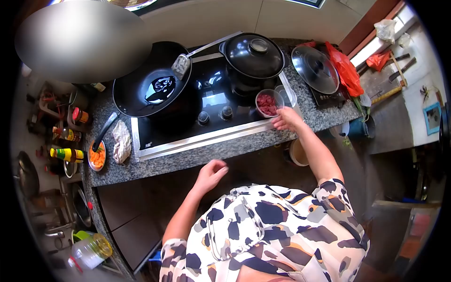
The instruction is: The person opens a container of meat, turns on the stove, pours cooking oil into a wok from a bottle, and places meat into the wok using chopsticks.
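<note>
My right hand [287, 119] is at the near edge of a clear bowl [268, 103] of red meat, at the right front of the black stove [213, 101]; its fingertips touch or nearly touch the rim, and whether they grip it is unclear. My left hand [211, 175] hangs in front of the counter edge, fingers curled, with nothing visible in it. A wok [155, 94] with a little dark, shiny liquid sits on the left burner. Across its right rim rests a metal spatula [181, 65]. Behind the bowl stands a lidded black pot [253, 56].
A glass lid [314, 69] and a red bag [345, 70] lie at the right. On the left are a bowl of orange pieces [97, 157], a crumpled cloth [121, 142] and several bottles. The wok's handle [104, 131] juts toward the front left. A bucket [298, 152] stands below the counter.
</note>
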